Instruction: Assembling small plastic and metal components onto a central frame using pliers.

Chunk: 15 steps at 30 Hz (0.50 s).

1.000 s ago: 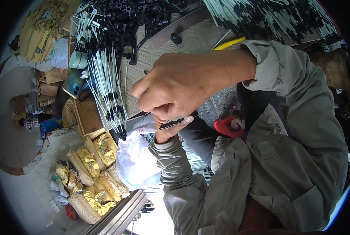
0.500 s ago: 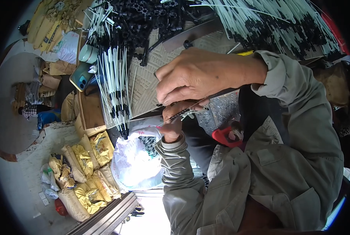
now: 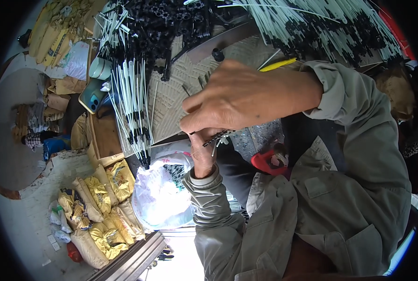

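Note:
My left hand (image 3: 203, 152) is closed around a small bunch of thin white rods with dark ends (image 3: 222, 139), low at the near edge of the worktop. Over it lies my right hand (image 3: 225, 100), fingers curled and pinched together at the left hand's fingertips. Whatever the right fingers grip is hidden behind the hand. To the left, a bundle of long white rods with black fittings (image 3: 135, 100) rests on the patterned worktop (image 3: 169, 105). A loose heap of black plastic parts (image 3: 171, 21) is piled beyond the hands.
A large pile of white rods with black ends (image 3: 312, 33) fills the far right. Near the right wrist lies a yellow tool (image 3: 278, 64). A phone (image 3: 93, 96) and a pale green cup (image 3: 100, 69) stand at left. Below are a plastic bag (image 3: 157, 196) and red-handled object (image 3: 268, 162).
My right hand has come down and slightly left, now covering more of the left hand's fingers. Less of the bunch of rods shows. The whole view has shifted a little.

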Each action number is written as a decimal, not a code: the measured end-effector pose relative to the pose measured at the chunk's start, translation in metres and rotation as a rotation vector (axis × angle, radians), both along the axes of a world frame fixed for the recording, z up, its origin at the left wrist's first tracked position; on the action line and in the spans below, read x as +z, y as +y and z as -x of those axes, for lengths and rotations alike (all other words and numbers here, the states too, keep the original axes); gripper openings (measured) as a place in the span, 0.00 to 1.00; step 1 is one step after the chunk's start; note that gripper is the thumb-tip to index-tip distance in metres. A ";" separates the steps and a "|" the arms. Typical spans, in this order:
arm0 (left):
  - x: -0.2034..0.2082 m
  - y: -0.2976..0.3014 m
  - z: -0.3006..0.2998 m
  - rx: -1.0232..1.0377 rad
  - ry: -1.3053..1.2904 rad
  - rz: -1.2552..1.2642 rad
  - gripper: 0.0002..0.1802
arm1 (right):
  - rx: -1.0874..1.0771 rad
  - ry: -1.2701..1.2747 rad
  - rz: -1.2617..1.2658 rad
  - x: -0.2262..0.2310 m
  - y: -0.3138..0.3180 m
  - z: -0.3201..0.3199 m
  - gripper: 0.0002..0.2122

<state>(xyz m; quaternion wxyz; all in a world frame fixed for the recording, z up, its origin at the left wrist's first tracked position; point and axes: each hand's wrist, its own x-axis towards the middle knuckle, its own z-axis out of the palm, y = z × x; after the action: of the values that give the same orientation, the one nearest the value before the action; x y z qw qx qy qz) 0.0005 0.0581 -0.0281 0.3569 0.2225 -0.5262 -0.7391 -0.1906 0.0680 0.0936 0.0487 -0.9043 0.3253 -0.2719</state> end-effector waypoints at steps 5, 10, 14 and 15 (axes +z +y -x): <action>-0.020 0.002 0.004 0.276 -0.314 0.455 0.23 | -0.078 0.031 0.117 0.001 0.008 0.002 0.06; -0.013 0.007 0.010 0.432 -0.291 0.239 0.19 | -0.083 -0.167 0.015 -0.013 0.007 0.000 0.07; -0.023 -0.001 -0.003 0.270 -0.326 0.125 0.34 | -0.040 -0.244 0.027 -0.015 0.007 -0.003 0.07; -0.018 0.002 -0.004 0.313 -0.604 0.347 0.36 | -0.043 -0.245 0.026 -0.015 0.007 -0.003 0.07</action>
<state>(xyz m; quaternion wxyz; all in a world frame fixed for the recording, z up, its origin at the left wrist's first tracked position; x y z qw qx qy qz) 0.0045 0.0600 -0.0459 0.3266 0.4443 -0.6846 -0.4767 -0.1878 0.0749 0.0786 0.0707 -0.8576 0.3328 -0.3857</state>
